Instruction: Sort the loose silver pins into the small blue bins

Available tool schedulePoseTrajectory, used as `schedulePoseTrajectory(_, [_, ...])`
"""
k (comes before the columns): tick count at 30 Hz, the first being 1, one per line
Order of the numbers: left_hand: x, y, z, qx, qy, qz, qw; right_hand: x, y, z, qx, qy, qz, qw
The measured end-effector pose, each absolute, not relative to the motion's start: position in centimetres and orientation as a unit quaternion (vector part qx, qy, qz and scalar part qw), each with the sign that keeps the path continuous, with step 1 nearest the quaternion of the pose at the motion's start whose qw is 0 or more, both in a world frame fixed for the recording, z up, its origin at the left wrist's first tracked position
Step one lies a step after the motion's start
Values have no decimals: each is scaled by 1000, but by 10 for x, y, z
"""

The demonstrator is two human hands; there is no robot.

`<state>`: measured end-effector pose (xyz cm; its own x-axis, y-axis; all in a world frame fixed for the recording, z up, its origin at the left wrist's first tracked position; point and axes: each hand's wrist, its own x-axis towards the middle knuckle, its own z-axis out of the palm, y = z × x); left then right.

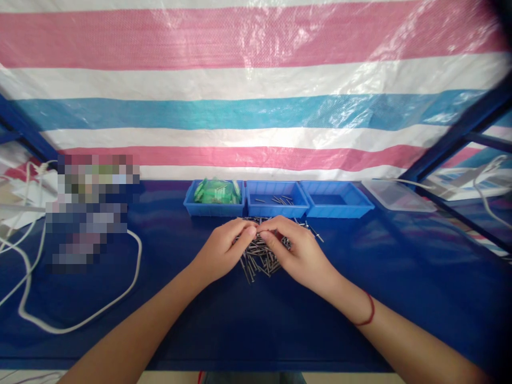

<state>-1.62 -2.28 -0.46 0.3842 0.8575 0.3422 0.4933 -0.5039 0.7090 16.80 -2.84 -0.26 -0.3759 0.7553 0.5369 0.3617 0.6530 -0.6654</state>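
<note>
A loose heap of thin metal fasteners [260,258], nails or screws by their look, lies on the blue table. My left hand [226,248] rests over the heap's left side, thumb and fingertips pressed together. From the right my right hand [298,250] curls inward, its thumb close to its index finger. Both sets of fingertips meet above the heap's middle. Whatever is pinched there is too small or too hidden to make out. Just behind, the middle blue bin [277,199] has several of the same fasteners on its floor.
The left blue bin [192,209] contains a green plastic bag [216,191]. A third blue bin [338,210] stands at the right, with a clear plastic lid [398,195] beyond it. A white cable [136,266] loops over the table's left side. Blue frame bars flank the table.
</note>
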Motion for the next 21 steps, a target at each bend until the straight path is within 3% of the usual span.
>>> schedulePoseTrajectory(12, [-9, -29, -8, 773, 450, 373, 246, 165, -21, -12, -374, -648, 412, 520])
schedulePoseTrajectory(21, [-8, -28, -9, 772, 447, 388, 234, 166, -24, -12, -369, -672, 394, 507])
